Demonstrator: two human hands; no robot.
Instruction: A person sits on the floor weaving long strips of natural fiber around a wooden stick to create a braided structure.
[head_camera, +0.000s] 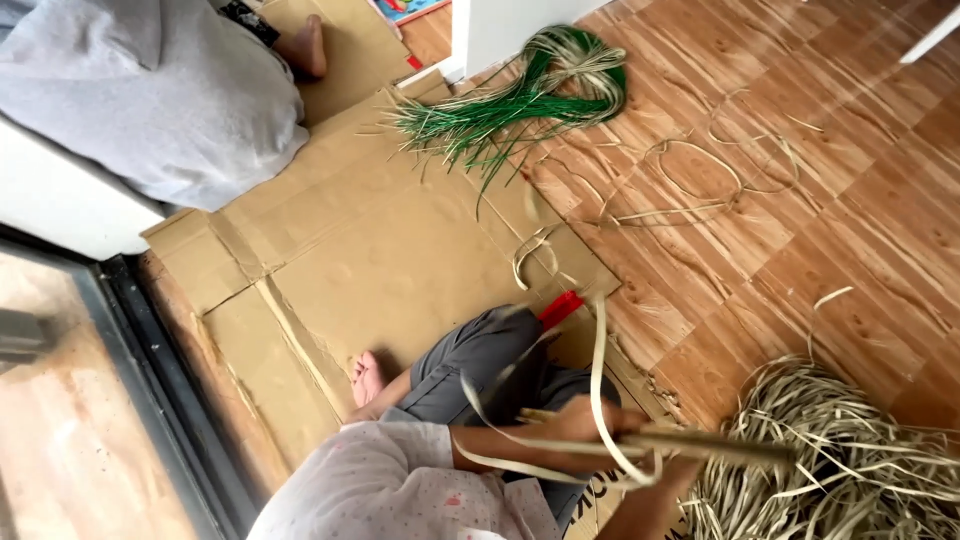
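I sit on flattened cardboard (380, 250) in grey trousers, one bare foot (367, 378) showing. My left hand (582, 424) grips the near end of a thin bundle of pale straw strips (725, 448) that points right. My right hand (678, 470) is closed on the same bundle just below it, partly hidden. A long pale strip (598, 370) loops up from my hands and curls back over my lap.
A heap of pale straw (850, 470) lies at the lower right. A green and pale bundle (545, 85) lies on the far floor, with loose strips (700, 185) nearby. A red object (561, 308) rests by my knee. Another person in grey (150, 90) sits top left; a dark door frame (150, 370) runs along the left.
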